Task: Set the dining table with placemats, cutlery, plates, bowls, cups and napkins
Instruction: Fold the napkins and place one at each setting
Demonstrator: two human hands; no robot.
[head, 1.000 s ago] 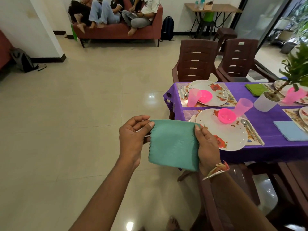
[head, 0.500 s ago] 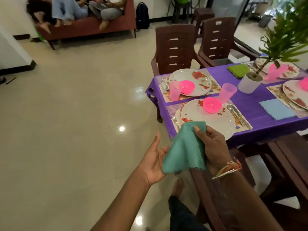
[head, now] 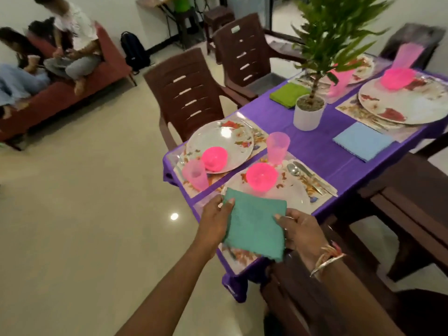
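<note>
Folded teal napkin (head: 254, 229) held over near edge of nearest plate (head: 294, 192), both hands pinching it: left hand (head: 214, 220) on left edge w/ thumb on top, right hand (head: 301, 230) on right edge. Pink bowl (head: 261, 177) sits on plate just beyond; spoon (head: 293, 169) & pink cup (head: 277, 147) on the placemat nearby.
</note>
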